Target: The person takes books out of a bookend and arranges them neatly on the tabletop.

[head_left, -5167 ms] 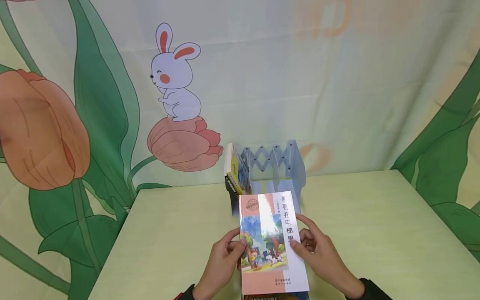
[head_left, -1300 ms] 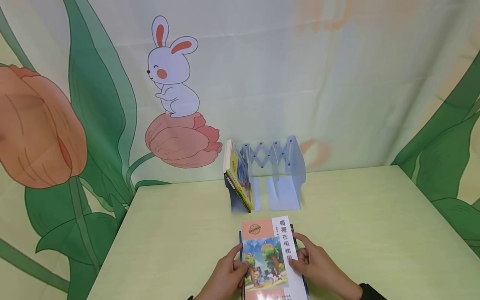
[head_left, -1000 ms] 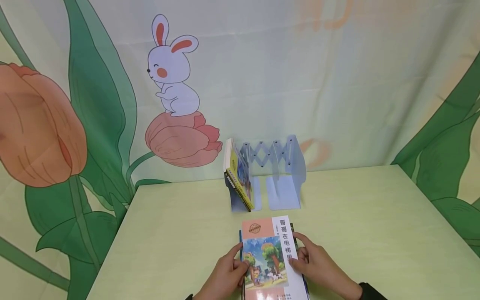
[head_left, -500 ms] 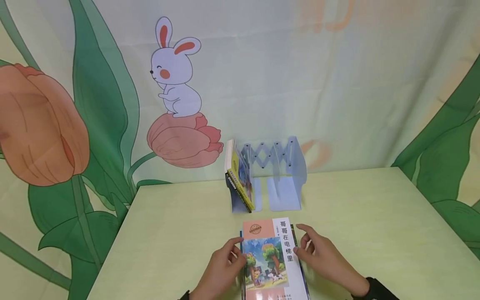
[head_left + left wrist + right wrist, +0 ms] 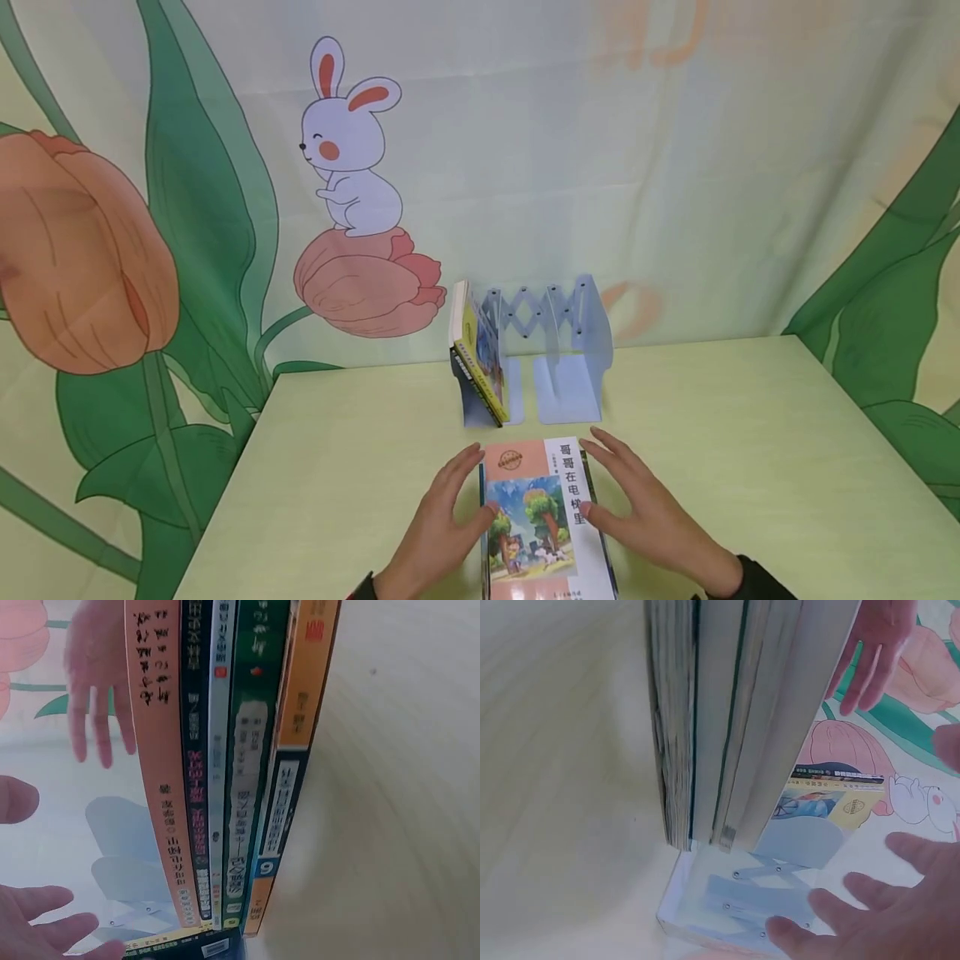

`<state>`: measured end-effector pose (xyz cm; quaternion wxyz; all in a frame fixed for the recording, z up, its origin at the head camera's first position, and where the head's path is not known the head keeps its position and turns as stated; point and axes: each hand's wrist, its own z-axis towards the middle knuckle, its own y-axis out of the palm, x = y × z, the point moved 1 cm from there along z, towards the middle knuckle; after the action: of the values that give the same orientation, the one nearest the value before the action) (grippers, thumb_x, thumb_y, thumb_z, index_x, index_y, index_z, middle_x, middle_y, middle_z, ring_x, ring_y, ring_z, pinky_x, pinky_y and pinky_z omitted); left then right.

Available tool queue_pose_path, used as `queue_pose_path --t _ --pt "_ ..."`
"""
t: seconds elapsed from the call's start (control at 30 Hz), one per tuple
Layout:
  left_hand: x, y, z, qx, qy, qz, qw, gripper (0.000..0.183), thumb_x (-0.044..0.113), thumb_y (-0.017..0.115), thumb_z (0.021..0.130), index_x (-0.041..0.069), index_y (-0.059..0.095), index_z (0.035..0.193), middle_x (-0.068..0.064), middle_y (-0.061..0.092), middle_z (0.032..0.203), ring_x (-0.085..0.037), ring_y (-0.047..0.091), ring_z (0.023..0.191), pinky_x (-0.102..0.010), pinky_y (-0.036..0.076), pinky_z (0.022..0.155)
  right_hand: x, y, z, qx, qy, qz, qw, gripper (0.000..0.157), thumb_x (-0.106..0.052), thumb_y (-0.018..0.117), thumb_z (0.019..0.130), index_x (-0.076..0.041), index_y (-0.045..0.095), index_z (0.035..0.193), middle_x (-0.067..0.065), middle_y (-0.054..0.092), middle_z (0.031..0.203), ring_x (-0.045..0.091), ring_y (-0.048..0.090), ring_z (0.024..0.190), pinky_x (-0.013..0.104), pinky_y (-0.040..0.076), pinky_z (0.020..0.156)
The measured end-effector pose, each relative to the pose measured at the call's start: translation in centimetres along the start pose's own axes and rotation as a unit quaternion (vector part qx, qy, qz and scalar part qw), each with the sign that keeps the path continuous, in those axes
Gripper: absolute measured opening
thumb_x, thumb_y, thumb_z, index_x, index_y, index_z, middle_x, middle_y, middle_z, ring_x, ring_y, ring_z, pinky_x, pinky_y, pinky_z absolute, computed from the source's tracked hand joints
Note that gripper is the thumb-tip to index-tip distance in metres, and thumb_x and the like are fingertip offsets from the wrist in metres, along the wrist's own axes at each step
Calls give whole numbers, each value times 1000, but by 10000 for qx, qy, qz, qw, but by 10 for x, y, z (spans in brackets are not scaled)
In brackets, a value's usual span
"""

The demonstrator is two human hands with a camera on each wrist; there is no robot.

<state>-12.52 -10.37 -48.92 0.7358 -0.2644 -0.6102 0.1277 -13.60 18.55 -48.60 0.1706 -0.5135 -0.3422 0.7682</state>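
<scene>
Left grip (image 5: 432, 533) and right grip (image 5: 654, 521) were spread, clasping nothing, beside the stacked books (image 5: 217, 765); sliding apart was judged possible if uneven squeezing were applied

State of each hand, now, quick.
Left hand: open, holding nothing, beside the book stack.
Right hand: open, holding nothing, at the stack's other side.

It looked like a staged booth: a surface (image 5: 750, 450) stood against a cloth (image 5: 540, 167) printed with tulips (image 5: 82, 258) and a rabbit (image 5: 363, 200).
</scene>
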Motion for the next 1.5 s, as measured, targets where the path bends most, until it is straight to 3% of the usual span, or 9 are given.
queue_pose_path --t 0.23,0.43,0.57,0.87,1.0,1.2,1.5 --pt "0 -4 3 354 489 543 9967 72 32 68 90 21 35 153 3 24 163 -25 21 152 -59 33 111 -1 -1 -2 197 -663 -606 9958 77 -40 70 89 -28 32 154 1 21 164 33 29 147 64 38 101" --pt "2 -10 11 826 1123 1153 9835 71 29 69 90 23 36 152 0 25 163 -27 20 152 -60 34 110 -1 -1 -2 200 -915 -1052 9900 78 -43 68 89 -29 30 155 1 18 165 27 20 151 66 28 107" --pt "3 -14 17 975 1261 1391 9774 75 30 69 90 23 32 154 -2 21 164 -29 17 152 -61 31 112 -3 -2 -2 256 -1026 -1176 9874 79 -42 70 87 -28 31 155 2 19 165 27 19 151 66 24 109" --pt "2 -23 32 1149 1117 1382 9774 75 32 66 93 20 27 156 0 17 166 -26 14 153 -58 31 114 -8 -4 -3 314 -1144 -1394 9831 79 -45 69 87 -27 32 154 2 20 165 28 19 151 65 25 109" --pt "2 -26 37 1276 848 1208 9808 76 31 65 94 20 24 157 -4 26 162 -26 24 150 -55 36 111 -9 -4 -3 310 -1145 -1419 9827 79 -44 69 87 -27 31 155 2 20 165 29 20 151 63 25 110" --pt "-2 -29 44 1556 496 952 9820 69 27 62 96 14 29 154 -6 54 134 -23 53 123 -43 47 99 -10 -4 -3 290 -1098 -1379 9839 78 -43 69 88 -25 32 154 2 20 165 27 20 151 62 24 111" --pt "-6 -34 59 1716 410 817 9809 56 26 57 99 12 37 150 0 65 105 -18 64 91 -38 53 81 -9 -3 -3 306 -1097 -1345 9843 79 -43 69 88 -27 30 155 4 21 164 25 19 152 54 20 114"
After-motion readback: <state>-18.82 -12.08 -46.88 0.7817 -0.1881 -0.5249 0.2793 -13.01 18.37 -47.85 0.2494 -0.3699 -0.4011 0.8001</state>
